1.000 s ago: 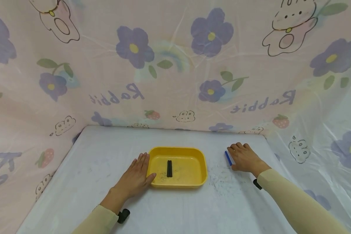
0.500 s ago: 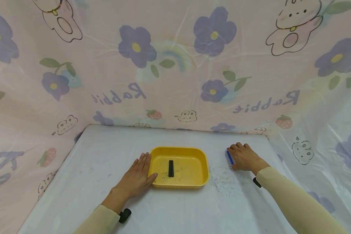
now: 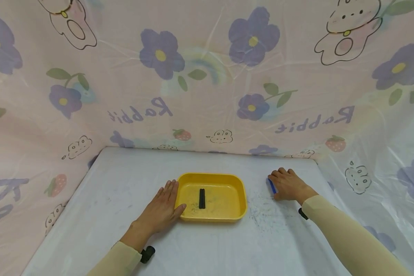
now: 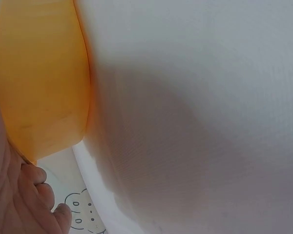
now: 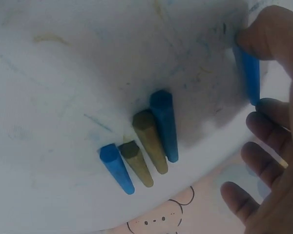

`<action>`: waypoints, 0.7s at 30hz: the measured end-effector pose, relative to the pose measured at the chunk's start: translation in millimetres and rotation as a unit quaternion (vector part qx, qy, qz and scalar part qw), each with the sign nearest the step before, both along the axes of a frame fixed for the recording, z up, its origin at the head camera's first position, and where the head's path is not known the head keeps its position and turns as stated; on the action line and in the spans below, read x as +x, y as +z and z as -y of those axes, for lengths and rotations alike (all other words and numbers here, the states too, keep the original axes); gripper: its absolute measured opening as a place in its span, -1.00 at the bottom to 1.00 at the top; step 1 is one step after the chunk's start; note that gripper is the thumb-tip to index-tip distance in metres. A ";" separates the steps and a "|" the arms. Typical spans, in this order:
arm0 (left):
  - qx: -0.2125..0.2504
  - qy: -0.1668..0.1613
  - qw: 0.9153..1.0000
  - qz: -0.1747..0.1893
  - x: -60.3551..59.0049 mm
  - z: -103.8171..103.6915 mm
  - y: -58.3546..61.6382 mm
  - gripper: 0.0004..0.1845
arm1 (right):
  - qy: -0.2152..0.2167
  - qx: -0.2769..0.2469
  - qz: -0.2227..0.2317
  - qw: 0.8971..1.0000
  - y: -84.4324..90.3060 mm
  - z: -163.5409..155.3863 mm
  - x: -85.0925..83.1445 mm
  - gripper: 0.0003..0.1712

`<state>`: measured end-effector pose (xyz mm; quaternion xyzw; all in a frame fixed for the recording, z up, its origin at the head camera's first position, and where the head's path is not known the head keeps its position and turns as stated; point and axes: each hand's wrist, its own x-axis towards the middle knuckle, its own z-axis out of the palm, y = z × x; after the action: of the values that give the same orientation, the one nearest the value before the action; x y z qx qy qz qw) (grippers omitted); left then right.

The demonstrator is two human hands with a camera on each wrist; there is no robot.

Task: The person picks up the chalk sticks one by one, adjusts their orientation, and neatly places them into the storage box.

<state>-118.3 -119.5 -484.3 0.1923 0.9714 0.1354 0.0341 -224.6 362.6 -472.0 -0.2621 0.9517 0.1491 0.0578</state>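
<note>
My right hand (image 3: 289,184) pinches a blue crayon (image 3: 272,186) by its ends, on the table right of the yellow tray. In the right wrist view the thumb is at one end of this blue crayon (image 5: 249,75) and a fingertip at the other. Several more six-sided crayons lie beside that hand: a bright blue one (image 5: 118,168), olive ones (image 5: 151,139) and a darker blue one (image 5: 165,124). The hand hides them in the head view. My left hand (image 3: 160,209), fingers straight, rests against the left side of the yellow tray (image 3: 227,219). Two black crayons (image 3: 202,198) lie side by side in the tray.
The white table (image 3: 124,172) carries dark smudges between tray and right hand. A printed cloth (image 3: 200,96) with flowers and rabbits hangs around its back and sides. A black wrist camera (image 3: 147,254) sits under the left wrist.
My right fingers have come down over the far end of the blue crayon, covering more of it. The left hand has stayed on the tray; the head view has shifted slightly.
</note>
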 end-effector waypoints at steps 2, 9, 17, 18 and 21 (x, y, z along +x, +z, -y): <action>0.000 -0.001 1.000 0.000 0.1 -0.1 0.4 -0.08 | 0.000 -0.002 0.000 1.000 -0.7 -1.4 -0.8 -0.10; -0.006 -0.002 1.000 0.001 0.3 -0.4 0.1 -0.08 | -0.005 -0.018 -0.029 0.999 -0.1 -2.2 -0.2 -0.09; -0.009 -0.001 1.000 -0.002 0.7 0.2 -0.7 -0.08 | -0.020 -0.039 -0.091 0.995 10.4 17.5 3.5 -0.19; -0.009 -0.001 1.000 -0.002 0.6 0.2 -0.8 -0.07 | -0.019 -0.038 -0.095 0.995 12.1 20.3 4.0 -0.20; -0.011 0.000 1.000 -0.002 -0.1 0.2 -0.6 -0.07 | -0.016 -0.034 -0.102 0.994 17.1 27.2 5.9 -0.20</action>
<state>-118.4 -119.7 -484.8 0.1925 0.9727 0.1248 0.0347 -218.7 335.3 -454.9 -0.2318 0.9612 0.1418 -0.0466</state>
